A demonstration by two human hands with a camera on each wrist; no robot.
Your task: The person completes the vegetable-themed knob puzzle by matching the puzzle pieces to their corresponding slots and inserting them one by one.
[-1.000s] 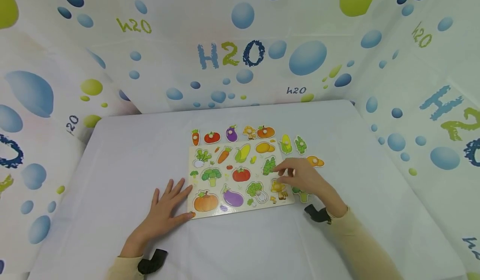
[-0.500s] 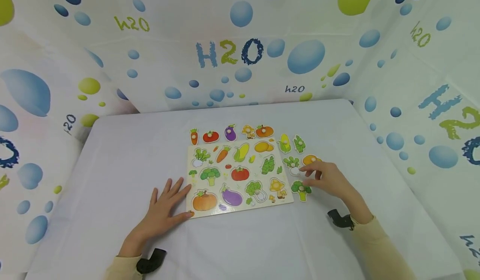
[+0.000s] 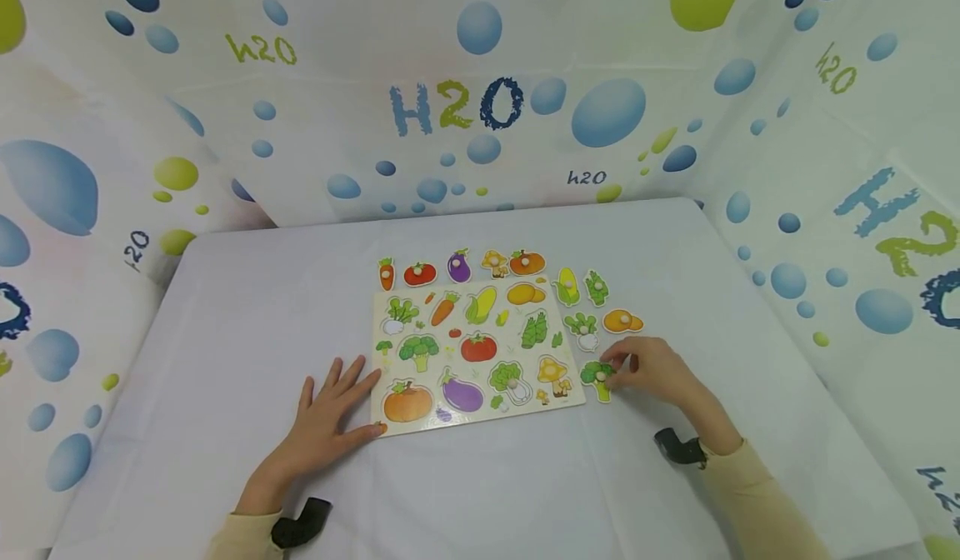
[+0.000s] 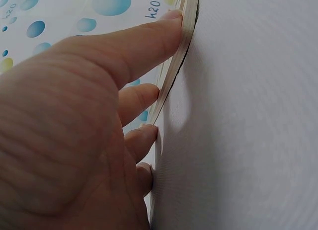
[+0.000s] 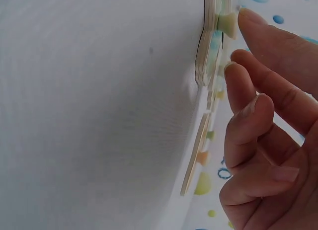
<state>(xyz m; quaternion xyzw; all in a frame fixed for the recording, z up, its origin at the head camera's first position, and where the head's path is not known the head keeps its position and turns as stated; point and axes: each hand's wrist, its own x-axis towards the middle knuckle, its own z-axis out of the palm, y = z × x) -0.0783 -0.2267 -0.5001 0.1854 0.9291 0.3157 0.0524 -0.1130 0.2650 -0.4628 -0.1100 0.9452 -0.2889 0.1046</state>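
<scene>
1. Beige sleeves [image 3: 765,493] are showing nearest on my feed, black bands [image 3: 302,524] hanging at the 2 wrists.
2. I am seeing the left hand [image 3: 326,418] spreading its fingers, their tips touching the left edge of the puzzle board [image 3: 510,339].
3. I am watching the right hand [image 3: 648,368] curving thumb and fingers, set apart, at the broccoli piece [image 3: 595,372], which is lying just beside the board's right edge; I cannot tell whether they are touching it.
4. Beyond, the turnip piece [image 3: 582,331] and potato piece [image 3: 622,321] are lying.
5. Farther off, 5 knobbed pieces [image 3: 459,267] are lining the board's far edge.
6. White backdrop [image 3: 345,60] is standing behind.
</scene>
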